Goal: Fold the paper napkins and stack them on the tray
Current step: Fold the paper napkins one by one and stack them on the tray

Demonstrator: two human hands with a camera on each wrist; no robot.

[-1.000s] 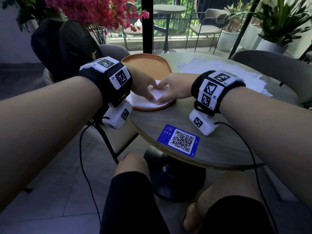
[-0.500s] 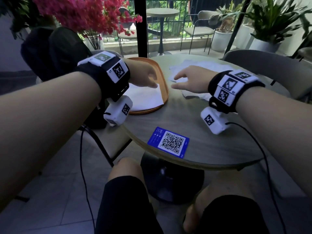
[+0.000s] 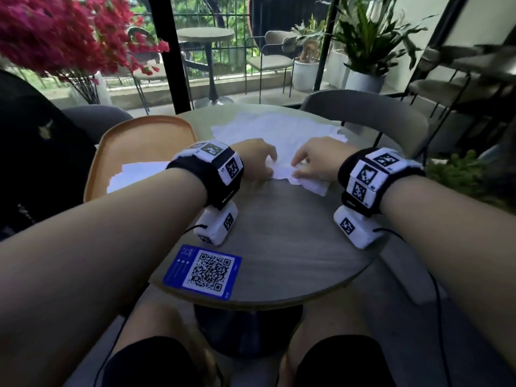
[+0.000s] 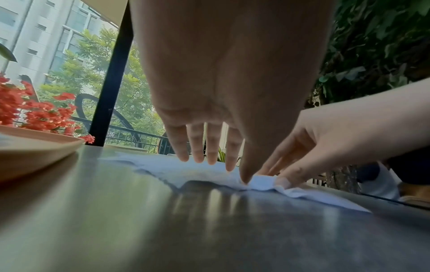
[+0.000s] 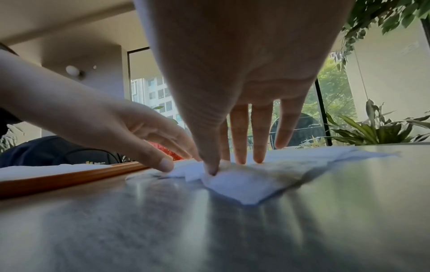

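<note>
A pile of loose white napkins (image 3: 279, 129) lies spread on the round table, past both hands. My left hand (image 3: 258, 160) rests on its near edge, and the left wrist view shows the straight fingers (image 4: 197, 156) and the thumb tip touching the paper. My right hand (image 3: 310, 163) pinches the puckered near edge of the top napkin (image 5: 239, 184) between thumb (image 5: 210, 171) and forefinger. The orange tray (image 3: 145, 135) sits to the left with folded napkins (image 3: 134, 174) stacked on it.
A blue QR card (image 3: 203, 270) lies near the table's front edge (image 3: 251, 301). A dark bag (image 3: 42, 152) sits on the chair left of the tray. A grey chair (image 3: 363, 113) stands behind the table. My knees are under the front edge.
Both hands have left the folded napkin on the tray and moved right to the loose pile. The right hand arrived first, then the left joined it at the near edge.
</note>
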